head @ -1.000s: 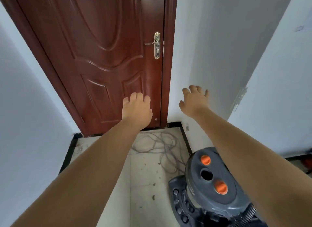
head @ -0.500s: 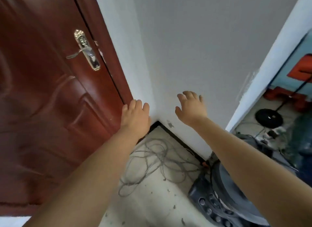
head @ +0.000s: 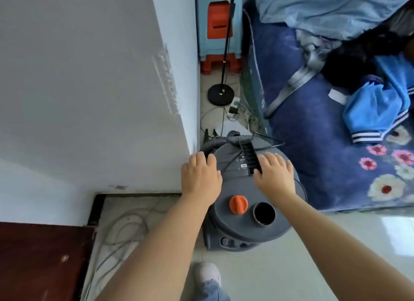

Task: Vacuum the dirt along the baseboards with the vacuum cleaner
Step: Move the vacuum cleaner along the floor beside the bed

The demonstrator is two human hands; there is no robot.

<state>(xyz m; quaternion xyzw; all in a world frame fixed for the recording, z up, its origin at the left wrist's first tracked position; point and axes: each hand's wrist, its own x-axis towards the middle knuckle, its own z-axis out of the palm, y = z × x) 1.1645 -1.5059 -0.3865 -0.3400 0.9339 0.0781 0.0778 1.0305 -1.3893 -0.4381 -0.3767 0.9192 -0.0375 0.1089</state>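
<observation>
Swung away from door corner, now down over vacuum cleaner (head: 253, 197) standing at wall corner beside bed. Left hand (head: 200, 177) and right hand (head: 274, 174) flat, fingers relaxed, gripping nothing. Best to take black handle (head: 247, 156) squarely before lifting; hose (head: 226, 140) draped behind.

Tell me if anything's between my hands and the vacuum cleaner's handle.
Nothing visible. The left hand and right hand are both open over the vacuum cleaner lid, either side of its black handle. The grey hose drapes over the far end of the lid, beyond the fingertips.
</observation>
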